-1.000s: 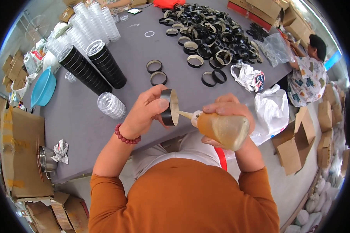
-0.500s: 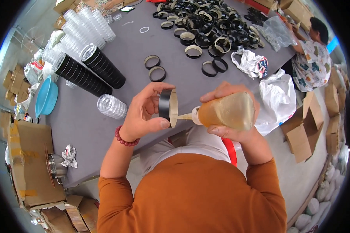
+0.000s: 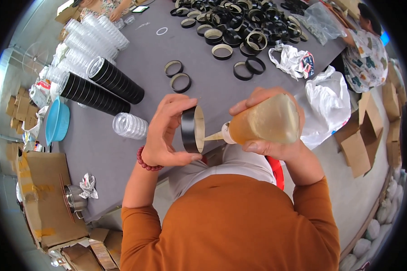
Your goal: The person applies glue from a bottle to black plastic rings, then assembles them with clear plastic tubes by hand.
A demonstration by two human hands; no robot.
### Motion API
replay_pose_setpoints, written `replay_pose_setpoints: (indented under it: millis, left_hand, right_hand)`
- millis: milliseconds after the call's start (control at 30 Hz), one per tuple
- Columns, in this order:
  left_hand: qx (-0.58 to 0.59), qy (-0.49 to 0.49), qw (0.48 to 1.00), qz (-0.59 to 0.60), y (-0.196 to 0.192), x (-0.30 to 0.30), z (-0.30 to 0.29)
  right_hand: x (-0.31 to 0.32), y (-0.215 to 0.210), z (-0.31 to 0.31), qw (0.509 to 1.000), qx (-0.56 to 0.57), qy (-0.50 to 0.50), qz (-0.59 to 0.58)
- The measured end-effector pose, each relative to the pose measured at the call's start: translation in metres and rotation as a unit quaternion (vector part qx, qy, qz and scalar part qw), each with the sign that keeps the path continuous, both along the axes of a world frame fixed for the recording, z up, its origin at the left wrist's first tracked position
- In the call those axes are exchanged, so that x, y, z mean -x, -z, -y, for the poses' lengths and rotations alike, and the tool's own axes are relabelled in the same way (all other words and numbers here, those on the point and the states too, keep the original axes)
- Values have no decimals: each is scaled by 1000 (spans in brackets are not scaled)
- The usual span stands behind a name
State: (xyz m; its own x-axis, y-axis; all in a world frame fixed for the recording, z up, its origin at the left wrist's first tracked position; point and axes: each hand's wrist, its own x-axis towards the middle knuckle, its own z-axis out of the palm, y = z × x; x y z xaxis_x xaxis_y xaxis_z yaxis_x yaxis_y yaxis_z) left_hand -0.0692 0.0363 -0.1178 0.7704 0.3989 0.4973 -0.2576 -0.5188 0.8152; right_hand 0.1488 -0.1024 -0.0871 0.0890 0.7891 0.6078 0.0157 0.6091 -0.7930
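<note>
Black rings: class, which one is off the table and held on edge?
The ring in the left hand, with the bottle nozzle inside it. All the other rings lie flat on the grey table.

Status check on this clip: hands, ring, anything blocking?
Left hand grips black ring with pale lining. Right hand holds amber squeeze bottle, nozzle inside ring. Nothing between them.

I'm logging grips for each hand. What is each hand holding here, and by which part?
The left hand grips a black ring by its outer rim. The right hand wraps the body of a squeeze bottle, nozzle inside the ring.
</note>
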Motion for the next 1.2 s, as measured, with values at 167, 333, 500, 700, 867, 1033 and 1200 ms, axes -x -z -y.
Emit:
replay_pose_setpoints:
  millis: [167,333,500,700,867,1033,1200]
  left_hand:
    - [-60,-1,997,40,4,-3,1]
    - [-177,-17,977,114,6,-12,0]
    - [-304,-73,938,149,13,-16,-2]
    - [-443,-126,875,152,27,-20,-7]
    - [-419,-168,886,105,41,-31,-8]
    - [-255,-269,926,-73,59,-72,-29]
    - [-326,-295,840,-318,63,-121,-94]
  right_hand:
    - [0,4,-1,999,6,-13,-44]
    - [3,7,-3,994,12,-16,-109]
    - [-1,6,-3,987,112,13,-117]
    - [2,37,-21,857,249,-32,-449]
    - [-1,79,-34,701,296,-108,-640]
    - [-17,91,-39,628,261,-85,-728]
    - [-38,95,-35,649,208,-30,-731]
